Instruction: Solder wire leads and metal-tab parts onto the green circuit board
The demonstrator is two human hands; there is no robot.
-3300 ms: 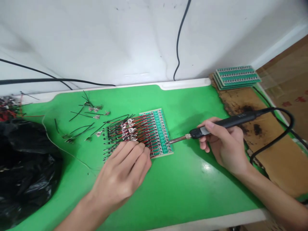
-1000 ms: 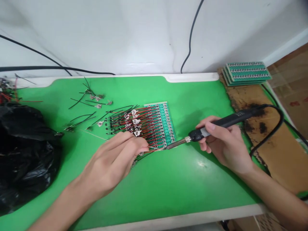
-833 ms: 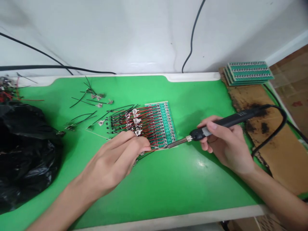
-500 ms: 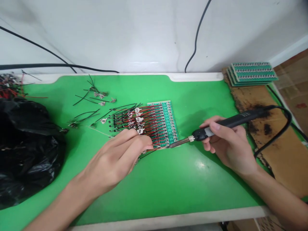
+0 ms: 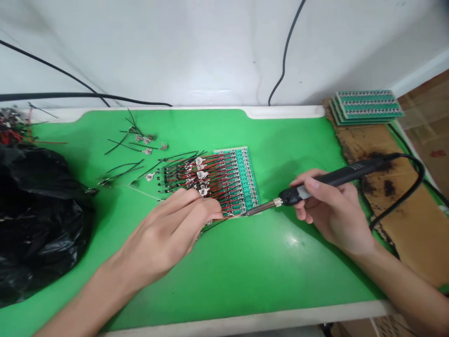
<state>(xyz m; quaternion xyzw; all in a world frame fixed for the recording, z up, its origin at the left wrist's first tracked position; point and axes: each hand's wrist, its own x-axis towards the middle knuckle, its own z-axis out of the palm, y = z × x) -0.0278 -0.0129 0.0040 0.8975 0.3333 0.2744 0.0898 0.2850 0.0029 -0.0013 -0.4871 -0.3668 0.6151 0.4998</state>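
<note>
A green circuit board [image 5: 251,180] lies mid-table, with a row of red wires [image 5: 224,180] running left from it to small silvery parts with black leads. My right hand [image 5: 329,210] is closed round the black handle of a soldering iron [image 5: 263,207], whose tip is at the board's near edge. Beside it, my left hand [image 5: 182,220] pinches a thin solder wire [image 5: 228,213], its end close to the iron's tip. The solder's tail [image 5: 143,192] trails out leftward behind the hand. My fingers hide some of the wires, and the exact contact at the tip is too small to tell.
A black plastic bag [image 5: 42,220] stands at the left, with a heap of wired parts [image 5: 14,126] behind it. Loose parts with black leads [image 5: 143,138] lie back left. At the right, stacked boards [image 5: 372,105] rest on scorched cardboard [image 5: 407,224]. The iron's cable [image 5: 417,187] loops there.
The view has shifted very slightly. Both hands, the iron and the solder wire stay in nearly the same place at the board's near edge.
</note>
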